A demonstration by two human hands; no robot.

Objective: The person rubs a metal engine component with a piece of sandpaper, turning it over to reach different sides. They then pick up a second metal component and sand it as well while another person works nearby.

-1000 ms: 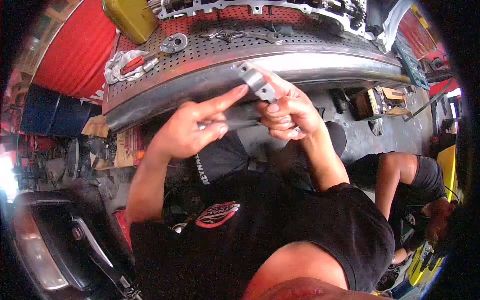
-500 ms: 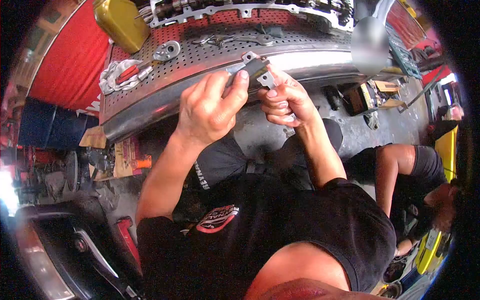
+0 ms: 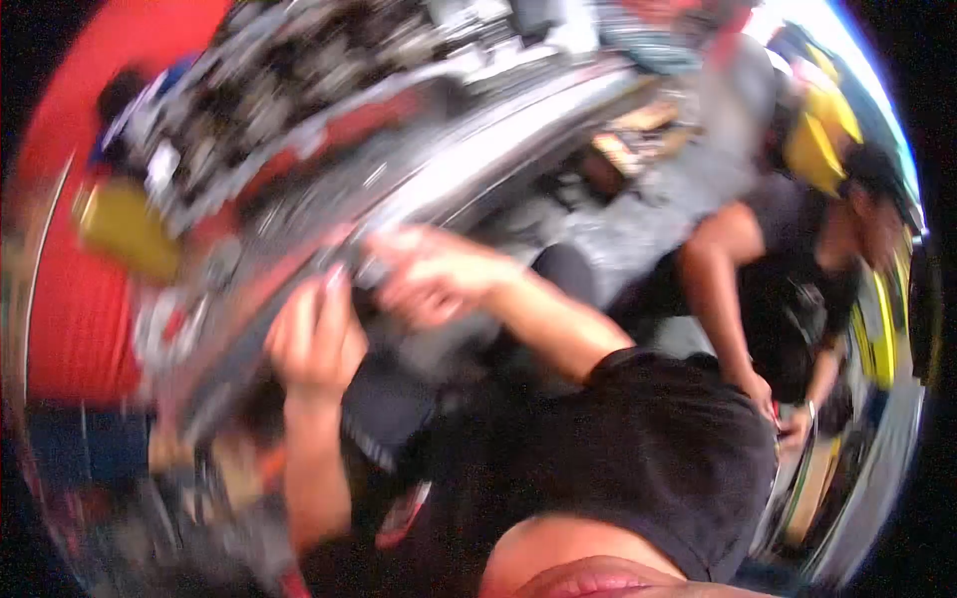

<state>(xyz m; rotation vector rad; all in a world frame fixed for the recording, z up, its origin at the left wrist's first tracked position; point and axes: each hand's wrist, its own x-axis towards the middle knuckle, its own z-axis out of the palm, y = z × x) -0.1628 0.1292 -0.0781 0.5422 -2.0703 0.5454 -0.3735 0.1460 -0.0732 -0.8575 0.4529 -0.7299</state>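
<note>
Although motion blur smears most of my view, I can make out a small metal piece (image 3: 370, 269) held up between the two hands, in front of the tabletop's (image 3: 478, 149) near edge and toward its left end. It looks grey and metallic, with a paler, shinier patch and darker parts beside it; its outline is too smeared for me to read any holes or corners.

The right hand (image 3: 431, 277) has its fingers curled in and closed around the piece, which sticks out on the side facing the left hand (image 3: 317, 344). That left hand is raised, with its thumb and fingertips drawn narrow right beside the piece. I cannot tell whether they touch it or pinch something of their own.

Along the far edge of the tabletop I see a large engine part (image 3: 289, 115), pale along its rim and dark inside. Near the left end stands a yellow container (image 3: 128, 229), and closer to the near edge there is a whitish cloth (image 3: 152, 324) with something red on it. The metal front edge shines brightly, running from lower left to upper right in my view. Off to the right, well apart from both hands, a co-worker (image 3: 788, 299) in dark clothes bends over, arms lowered.
</note>
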